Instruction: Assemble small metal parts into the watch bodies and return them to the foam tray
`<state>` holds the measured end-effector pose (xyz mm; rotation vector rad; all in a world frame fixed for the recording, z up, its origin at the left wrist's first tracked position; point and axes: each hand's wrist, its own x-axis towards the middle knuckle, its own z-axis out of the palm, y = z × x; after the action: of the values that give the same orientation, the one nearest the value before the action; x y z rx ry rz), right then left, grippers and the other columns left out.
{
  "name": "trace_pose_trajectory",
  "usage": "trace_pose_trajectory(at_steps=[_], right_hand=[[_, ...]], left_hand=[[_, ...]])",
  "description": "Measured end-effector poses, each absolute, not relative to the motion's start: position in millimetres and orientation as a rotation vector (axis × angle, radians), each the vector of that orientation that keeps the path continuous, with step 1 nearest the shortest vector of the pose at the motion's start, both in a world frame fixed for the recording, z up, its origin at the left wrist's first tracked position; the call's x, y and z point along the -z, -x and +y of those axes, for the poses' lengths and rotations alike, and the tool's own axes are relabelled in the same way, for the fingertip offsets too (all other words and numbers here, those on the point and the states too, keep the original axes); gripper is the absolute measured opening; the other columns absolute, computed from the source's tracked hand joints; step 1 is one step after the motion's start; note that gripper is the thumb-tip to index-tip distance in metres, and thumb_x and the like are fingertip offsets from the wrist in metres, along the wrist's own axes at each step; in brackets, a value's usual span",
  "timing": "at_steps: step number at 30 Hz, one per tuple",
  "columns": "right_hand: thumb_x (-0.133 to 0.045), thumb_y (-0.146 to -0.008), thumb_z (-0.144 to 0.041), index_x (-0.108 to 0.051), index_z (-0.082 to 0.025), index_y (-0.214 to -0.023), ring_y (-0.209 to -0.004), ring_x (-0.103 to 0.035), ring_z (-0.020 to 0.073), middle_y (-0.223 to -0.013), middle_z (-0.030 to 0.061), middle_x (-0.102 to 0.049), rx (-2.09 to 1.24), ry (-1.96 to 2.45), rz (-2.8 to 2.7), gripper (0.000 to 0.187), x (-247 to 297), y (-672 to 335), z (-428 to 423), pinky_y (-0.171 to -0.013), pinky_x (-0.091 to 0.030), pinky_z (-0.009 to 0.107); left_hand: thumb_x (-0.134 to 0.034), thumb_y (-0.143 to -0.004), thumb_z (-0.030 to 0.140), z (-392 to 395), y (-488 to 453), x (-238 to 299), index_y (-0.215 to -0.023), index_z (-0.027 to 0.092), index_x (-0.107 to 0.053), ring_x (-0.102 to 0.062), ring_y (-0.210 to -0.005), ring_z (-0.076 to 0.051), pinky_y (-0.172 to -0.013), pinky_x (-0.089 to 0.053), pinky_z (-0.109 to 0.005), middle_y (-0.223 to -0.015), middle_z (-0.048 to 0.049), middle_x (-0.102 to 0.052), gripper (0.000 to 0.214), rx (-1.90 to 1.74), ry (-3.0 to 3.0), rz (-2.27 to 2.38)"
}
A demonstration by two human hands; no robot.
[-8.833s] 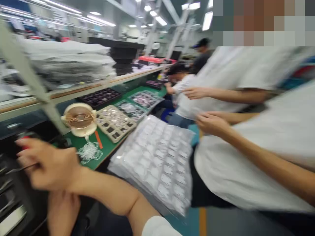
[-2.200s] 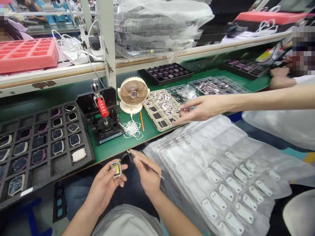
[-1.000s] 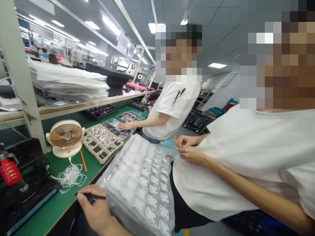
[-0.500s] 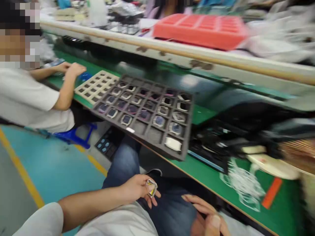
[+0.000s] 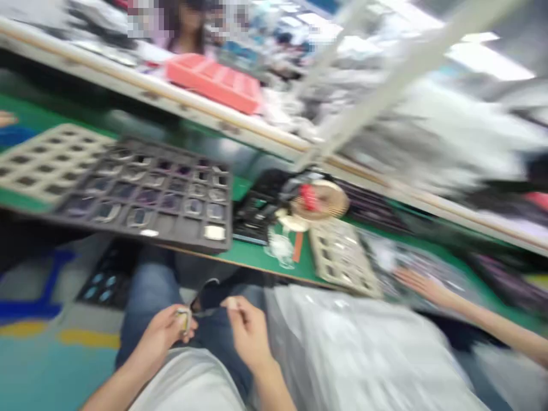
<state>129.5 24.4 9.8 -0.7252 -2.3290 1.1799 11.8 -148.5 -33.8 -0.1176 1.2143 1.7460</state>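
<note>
While the left hand (image 5: 160, 334) holds a watch (image 5: 184, 319), the right (image 5: 250, 337) hovers.

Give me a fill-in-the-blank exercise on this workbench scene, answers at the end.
The hand holding the watch case is the person's ____ one.
The pink tray sits on the ____ above the bench.
The dark foam tray holds rows of ____.
The top of the bench is ____.

left; shelf; watches; green
</note>
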Motion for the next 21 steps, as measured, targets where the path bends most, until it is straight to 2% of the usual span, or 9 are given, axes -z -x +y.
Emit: trace_pose_trajectory(at_steps=[3, 7, 10, 12, 15, 18, 21], right_hand=[[-0.046, -0.109, -0.045, -0.074, -0.019, -0.088, -0.060, -0.060, 0.0141, -0.070, 0.0009, -0.068, -1.186, 0.902, -2.348, 0.045, -6.0, -149.3, 28.1, -0.059, -0.043, 0.025], [-0.044, -0.110, -0.046, -0.061, -0.018, -0.073, -0.056, -0.044, 0.0113, -0.061, -0.0038, -0.052, -1.152, 1.203, -2.211, 0.049, -7.1, -188.5, 30.4, -0.056, -0.031, 0.026], [-0.044, -0.110, -0.045, -0.053, -0.020, -0.069, -0.055, -0.039, 0.0114, -0.058, -0.0049, -0.045, -1.119, 1.313, -2.147, 0.049, -16.9, -219.3, 30.5, -0.054, -0.027, 0.027], [-0.043, -0.110, -0.045, -0.055, -0.020, -0.070, -0.055, -0.043, 0.0127, -0.059, -0.0038, -0.050, -1.015, 1.367, -2.148, 0.048, -28.5, -238.7, 37.7, -0.054, -0.029, 0.027], [-0.043, -0.110, -0.044, -0.060, -0.021, -0.073, -0.059, -0.054, 0.0153, -0.064, -0.0009, -0.060, -0.652, 1.575, -2.187, 0.047, -50.6, -263.9, 68.6, -0.056, -0.037, 0.027], [-0.049, -0.107, -0.039, -0.067, -0.019, -0.080, -0.072, -0.064, 0.0193, -0.076, 0.0041, -0.070, -0.338, 1.782, -2.150, 0.039, -71.2, -278.9, 132.0, -0.066, -0.045, 0.029], [-0.052, -0.107, -0.033, -0.072, -0.017, -0.096, -0.092, -0.069, 0.0225, -0.096, 0.0088, -0.075, -0.244, 1.882, -2.124, 0.028, -83.2, -278.5, 220.1, -0.081, -0.053, 0.033]], left_hand=[[-0.094, -0.071, 0.050, -131.2, -6.8, 44.8, -0.088, 0.016, -0.078, -0.064, -0.064, -0.017, -0.060, -0.048, -0.026, -0.078, -0.0084, -0.077, 0.041, -1.613, 0.023, 1.153], [-0.092, -0.076, 0.045, -95.4, -8.6, 44.7, -0.098, 0.016, -0.080, -0.065, -0.069, -0.019, -0.059, -0.049, -0.029, -0.087, -0.0113, -0.078, 0.038, -1.474, -0.058, 1.068], [-0.090, -0.078, 0.041, -73.9, -11.6, 42.7, -0.109, 0.016, -0.081, -0.068, -0.075, -0.022, -0.060, -0.051, -0.031, -0.098, -0.0149, -0.080, 0.040, -1.405, -0.051, 0.997], [-0.091, -0.078, 0.041, -60.7, -10.6, 47.2, -0.111, 0.016, -0.082, -0.071, -0.079, -0.025, -0.061, -0.053, -0.033, -0.105, -0.0184, -0.080, 0.043, -1.355, -0.035, 0.960], [-0.091, -0.078, 0.041, -42.6, -7.5, 59.8, -0.116, 0.016, -0.082, -0.074, -0.087, -0.029, -0.066, -0.055, -0.035, -0.115, -0.0234, -0.079, 0.046, -1.290, -0.031, 0.902], [-0.089, -0.080, 0.041, -29.0, -5.5, 69.2, -0.122, 0.017, -0.081, -0.076, -0.095, -0.031, -0.071, -0.058, -0.035, -0.125, -0.0239, -0.077, 0.049, -1.237, -0.037, 0.861], [-0.091, -0.078, 0.041, -23.1, -1.6, 69.6, -0.131, 0.018, -0.076, -0.077, -0.097, -0.030, -0.073, -0.059, -0.034, -0.125, -0.0220, -0.078, 0.060, -1.208, -0.034, 0.880]])
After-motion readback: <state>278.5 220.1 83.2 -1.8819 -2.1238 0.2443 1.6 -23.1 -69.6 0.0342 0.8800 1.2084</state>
